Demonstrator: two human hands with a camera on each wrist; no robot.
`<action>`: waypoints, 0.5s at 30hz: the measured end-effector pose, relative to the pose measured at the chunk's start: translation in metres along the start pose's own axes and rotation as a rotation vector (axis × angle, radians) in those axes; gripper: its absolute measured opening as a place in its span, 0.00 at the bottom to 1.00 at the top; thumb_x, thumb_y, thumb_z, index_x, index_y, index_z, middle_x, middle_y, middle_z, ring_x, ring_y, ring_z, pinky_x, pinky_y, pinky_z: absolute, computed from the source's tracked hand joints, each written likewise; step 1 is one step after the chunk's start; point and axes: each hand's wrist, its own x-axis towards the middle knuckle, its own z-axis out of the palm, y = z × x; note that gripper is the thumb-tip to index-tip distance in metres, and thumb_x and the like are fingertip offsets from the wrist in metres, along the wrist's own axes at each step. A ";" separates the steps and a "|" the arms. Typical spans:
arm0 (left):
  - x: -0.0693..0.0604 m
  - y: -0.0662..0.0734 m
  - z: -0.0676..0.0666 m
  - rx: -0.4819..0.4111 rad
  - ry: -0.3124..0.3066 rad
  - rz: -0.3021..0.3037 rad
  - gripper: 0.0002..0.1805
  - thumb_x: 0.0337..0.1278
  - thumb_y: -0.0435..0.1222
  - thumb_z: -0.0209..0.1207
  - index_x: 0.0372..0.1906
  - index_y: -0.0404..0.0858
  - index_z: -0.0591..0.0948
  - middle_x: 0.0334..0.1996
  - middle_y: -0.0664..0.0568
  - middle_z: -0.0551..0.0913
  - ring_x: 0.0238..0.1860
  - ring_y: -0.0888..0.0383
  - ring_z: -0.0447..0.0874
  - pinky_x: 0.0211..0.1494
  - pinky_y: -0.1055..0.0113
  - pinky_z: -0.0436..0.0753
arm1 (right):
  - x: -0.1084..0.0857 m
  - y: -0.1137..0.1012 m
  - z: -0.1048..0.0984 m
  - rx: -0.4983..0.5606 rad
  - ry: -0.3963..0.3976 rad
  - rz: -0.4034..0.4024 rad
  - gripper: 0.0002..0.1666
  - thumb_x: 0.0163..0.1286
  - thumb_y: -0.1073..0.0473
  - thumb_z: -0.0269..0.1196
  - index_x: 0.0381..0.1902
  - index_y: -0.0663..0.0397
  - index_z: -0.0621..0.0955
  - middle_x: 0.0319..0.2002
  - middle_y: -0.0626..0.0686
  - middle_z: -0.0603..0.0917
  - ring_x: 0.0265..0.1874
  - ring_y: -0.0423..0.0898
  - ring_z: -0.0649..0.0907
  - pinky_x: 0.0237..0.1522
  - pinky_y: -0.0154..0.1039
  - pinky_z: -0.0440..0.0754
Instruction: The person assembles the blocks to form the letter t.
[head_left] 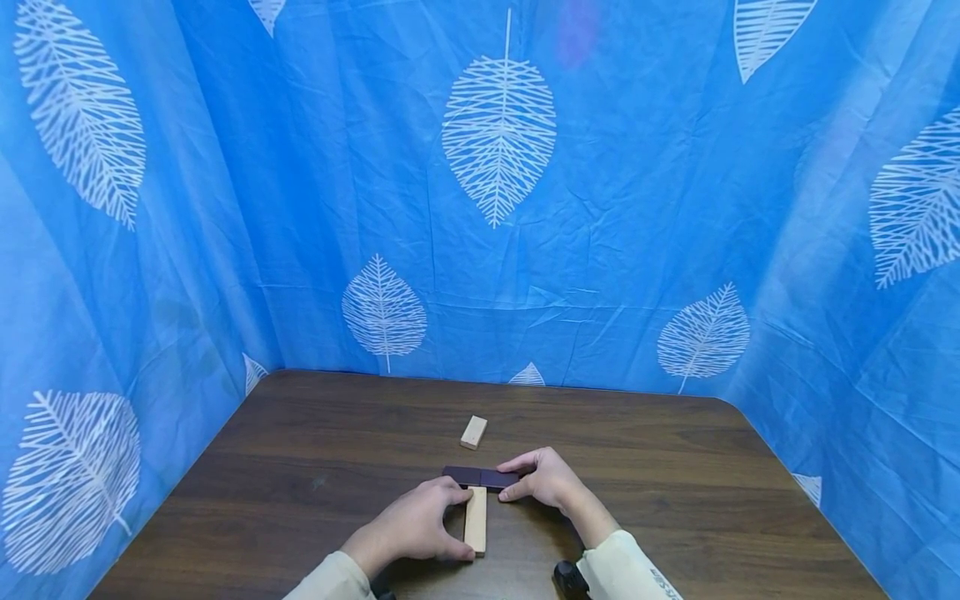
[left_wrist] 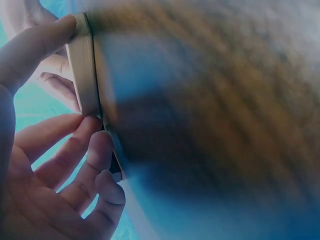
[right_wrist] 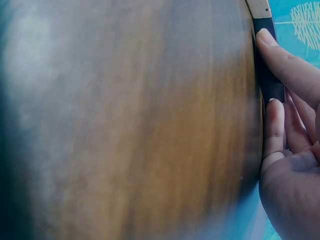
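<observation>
In the head view, two dark purple-brown blocks lie end to end in a row across the table, a left dark block (head_left: pixel 457 475) and a right dark block (head_left: pixel 493 479). A pale wooden block (head_left: pixel 476 525) points toward the person, its far end against the row near the joint. My left hand (head_left: pixel 420 521) pinches this pale block lengthwise, thumb at the near end, fingers at the far end. At the row's right end, my right hand (head_left: pixel 553 483) grips the right dark block between thumb and fingers. The right wrist view shows thumb and fingertip against that dark block (right_wrist: pixel 269 70).
Beyond the row lies another pale wooden block (head_left: pixel 473 432), apart from the others. The brown wood-grain table (head_left: pixel 337 433) meets a blue curtain (head_left: pixel 600 233) with white leaf prints at the back and sides. A black wrist device (head_left: pixel 572 578) sits by the right sleeve.
</observation>
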 end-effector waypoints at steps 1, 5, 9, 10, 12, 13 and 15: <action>0.000 0.000 0.000 -0.004 0.004 0.006 0.44 0.38 0.56 0.78 0.60 0.35 0.82 0.47 0.57 0.81 0.46 0.62 0.78 0.52 0.62 0.80 | 0.000 0.000 0.000 -0.001 0.000 0.000 0.22 0.45 0.63 0.82 0.41 0.49 0.91 0.43 0.50 0.86 0.40 0.46 0.80 0.43 0.43 0.77; -0.002 -0.002 0.001 -0.032 0.042 0.029 0.43 0.38 0.56 0.78 0.60 0.36 0.82 0.44 0.58 0.80 0.44 0.63 0.77 0.50 0.63 0.79 | -0.001 -0.001 0.000 0.001 0.001 -0.001 0.21 0.45 0.64 0.82 0.41 0.50 0.91 0.42 0.50 0.86 0.40 0.46 0.80 0.42 0.43 0.76; -0.002 -0.003 0.001 -0.077 0.088 -0.005 0.42 0.39 0.57 0.77 0.60 0.38 0.81 0.43 0.58 0.78 0.42 0.61 0.76 0.46 0.61 0.79 | -0.002 -0.002 -0.001 0.017 -0.006 -0.002 0.22 0.45 0.64 0.82 0.41 0.52 0.91 0.41 0.51 0.86 0.38 0.47 0.80 0.41 0.42 0.76; -0.002 -0.003 0.000 -0.079 0.103 -0.018 0.42 0.40 0.58 0.77 0.60 0.38 0.81 0.44 0.57 0.78 0.44 0.59 0.76 0.47 0.59 0.79 | -0.002 -0.002 -0.001 0.019 -0.007 0.000 0.22 0.45 0.65 0.82 0.42 0.52 0.91 0.41 0.50 0.86 0.38 0.47 0.80 0.40 0.42 0.76; -0.001 -0.002 -0.001 -0.075 0.134 -0.043 0.43 0.41 0.59 0.76 0.61 0.38 0.80 0.47 0.54 0.79 0.47 0.55 0.76 0.51 0.54 0.78 | -0.002 -0.002 -0.001 0.020 -0.010 0.003 0.21 0.46 0.64 0.82 0.42 0.52 0.91 0.41 0.50 0.86 0.38 0.47 0.80 0.40 0.42 0.76; 0.000 -0.002 -0.001 -0.069 0.153 -0.051 0.43 0.41 0.59 0.76 0.61 0.38 0.80 0.49 0.53 0.79 0.49 0.52 0.76 0.54 0.50 0.77 | -0.002 -0.002 -0.001 0.019 -0.010 0.003 0.21 0.46 0.64 0.82 0.42 0.51 0.91 0.41 0.50 0.86 0.38 0.47 0.80 0.40 0.42 0.76; 0.001 -0.003 -0.001 -0.054 0.188 -0.066 0.43 0.41 0.59 0.76 0.61 0.37 0.80 0.52 0.50 0.79 0.54 0.48 0.74 0.57 0.43 0.74 | -0.002 -0.002 0.000 0.015 -0.010 0.004 0.21 0.46 0.64 0.82 0.41 0.51 0.91 0.40 0.50 0.86 0.38 0.47 0.80 0.40 0.42 0.76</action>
